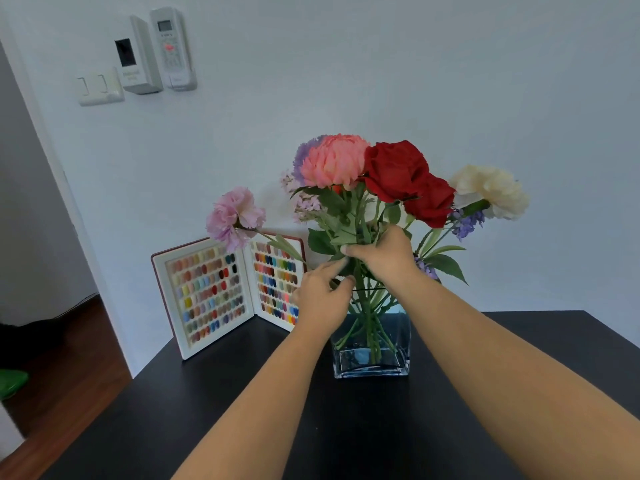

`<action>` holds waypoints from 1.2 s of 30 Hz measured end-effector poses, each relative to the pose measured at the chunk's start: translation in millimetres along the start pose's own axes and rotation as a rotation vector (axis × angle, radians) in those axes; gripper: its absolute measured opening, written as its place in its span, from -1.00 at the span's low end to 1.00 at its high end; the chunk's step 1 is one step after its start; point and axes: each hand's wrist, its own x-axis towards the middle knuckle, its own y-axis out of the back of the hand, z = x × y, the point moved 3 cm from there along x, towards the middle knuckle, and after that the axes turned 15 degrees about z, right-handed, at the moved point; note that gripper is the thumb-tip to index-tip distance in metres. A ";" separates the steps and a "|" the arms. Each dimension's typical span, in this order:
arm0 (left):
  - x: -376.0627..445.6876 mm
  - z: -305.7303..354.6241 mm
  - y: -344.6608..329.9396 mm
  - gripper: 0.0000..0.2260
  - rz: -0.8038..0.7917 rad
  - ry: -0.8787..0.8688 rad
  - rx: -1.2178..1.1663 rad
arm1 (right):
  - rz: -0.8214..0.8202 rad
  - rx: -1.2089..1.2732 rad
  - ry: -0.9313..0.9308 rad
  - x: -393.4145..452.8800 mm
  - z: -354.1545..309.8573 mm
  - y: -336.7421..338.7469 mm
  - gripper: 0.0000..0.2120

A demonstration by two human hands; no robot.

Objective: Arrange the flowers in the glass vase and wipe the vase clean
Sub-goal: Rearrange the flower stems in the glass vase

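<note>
Head view: both hands (349, 275) around flower stems (363, 306)

A single head-worn wide-angle view looks forward and slightly down from close above the near edge of the black table (519, 341), facing the white wall (450, 81) behind it; both forearms reach in from below, and the table's far left corner falls left of centre

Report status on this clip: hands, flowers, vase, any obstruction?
Right hand grips the flower stems above the glass vase. Left hand pinches a stem at the rim. Open swatch book behind-left, not obstructing.
</note>
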 end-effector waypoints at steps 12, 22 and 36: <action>3.9 9.8 -24.6 -0.42 -0.107 0.139 0.109 | 0.244 0.149 0.018 -25.9 22.1 16.0 -0.60; -8.3 -7.9 35.1 -0.76 0.408 0.007 -0.172 | 0.203 -0.152 0.198 -13.9 18.7 17.9 -0.66; 15.5 -12.8 3.5 -0.58 0.179 0.059 -0.128 | 0.178 -0.173 0.284 -27.1 14.4 18.2 -0.55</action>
